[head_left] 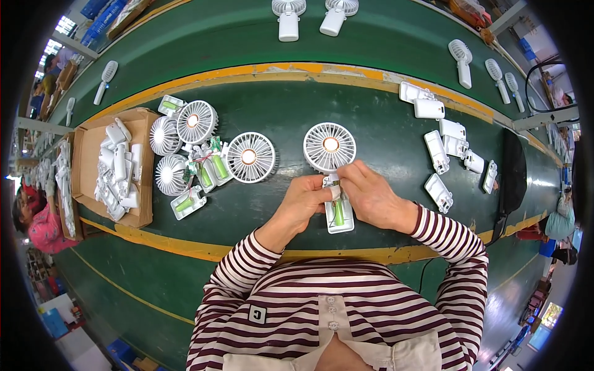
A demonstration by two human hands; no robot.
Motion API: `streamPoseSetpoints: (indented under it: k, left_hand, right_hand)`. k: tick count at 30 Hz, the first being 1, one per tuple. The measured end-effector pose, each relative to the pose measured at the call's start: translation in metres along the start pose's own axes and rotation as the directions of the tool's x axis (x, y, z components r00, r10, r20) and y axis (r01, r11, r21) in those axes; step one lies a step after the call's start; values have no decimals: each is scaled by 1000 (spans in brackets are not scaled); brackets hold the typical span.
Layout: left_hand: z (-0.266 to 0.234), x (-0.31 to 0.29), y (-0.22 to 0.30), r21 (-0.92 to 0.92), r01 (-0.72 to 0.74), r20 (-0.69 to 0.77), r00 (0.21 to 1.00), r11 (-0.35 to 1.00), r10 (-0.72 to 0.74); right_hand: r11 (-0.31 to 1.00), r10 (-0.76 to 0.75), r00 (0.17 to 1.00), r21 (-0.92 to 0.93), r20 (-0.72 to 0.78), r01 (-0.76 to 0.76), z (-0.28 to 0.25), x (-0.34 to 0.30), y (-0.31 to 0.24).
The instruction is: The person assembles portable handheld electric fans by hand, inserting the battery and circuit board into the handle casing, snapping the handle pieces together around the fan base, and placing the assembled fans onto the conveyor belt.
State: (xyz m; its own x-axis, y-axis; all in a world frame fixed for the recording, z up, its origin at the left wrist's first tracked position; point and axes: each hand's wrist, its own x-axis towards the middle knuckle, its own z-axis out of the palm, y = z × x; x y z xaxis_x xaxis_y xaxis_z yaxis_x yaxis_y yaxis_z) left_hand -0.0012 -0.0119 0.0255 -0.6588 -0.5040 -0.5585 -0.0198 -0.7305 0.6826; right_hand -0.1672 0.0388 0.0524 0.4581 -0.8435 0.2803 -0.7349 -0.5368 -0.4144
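A white handheld fan (330, 147) lies on the green bench in front of me, its round grille pointing away. Its open handle half (339, 217) shows a green battery cell inside. My left hand (303, 201) pinches the left side of the handle just below the grille. My right hand (371, 195) grips the same spot from the right, fingers curled over the neck and small wires there. Both hands touch the fan and each other's fingertips.
To the left lie several open fans (204, 154) with green cells. A cardboard box (86, 167) of white handle covers stands further left. Loose white covers (445, 151) lie at right, beside a black pad (512, 173). Finished fans (288, 17) lie on the far belt. Another person (38, 219) sits at left.
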Motion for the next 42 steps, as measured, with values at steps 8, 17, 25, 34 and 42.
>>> streamPoseSetpoints:
  k: [8,17,25,34,42]
  left_hand:
    - [-2,4,0,-91,98,5,995,991,-98]
    - [-2,11,-6,-232,81,42,996,969,-73]
    - [-2,18,-8,-203,-242,-164,964,949,211]
    - [7,11,-3,-158,-316,-184,940,936,286]
    - [3,12,-11,-132,-257,-183,956,957,231]
  right_hand:
    - [1000,17,1000,16,-21,-16,3,2,4]
    - [998,54,997,-9,-62,-55,-1,1,8]
    - [799,554,819,372,-151,-472,16,-18,-10]
    - [717,687,651,442,-322,-538,51,-22,-30]
    - [621,757,630,488,-173,-613,51,-26,-35]
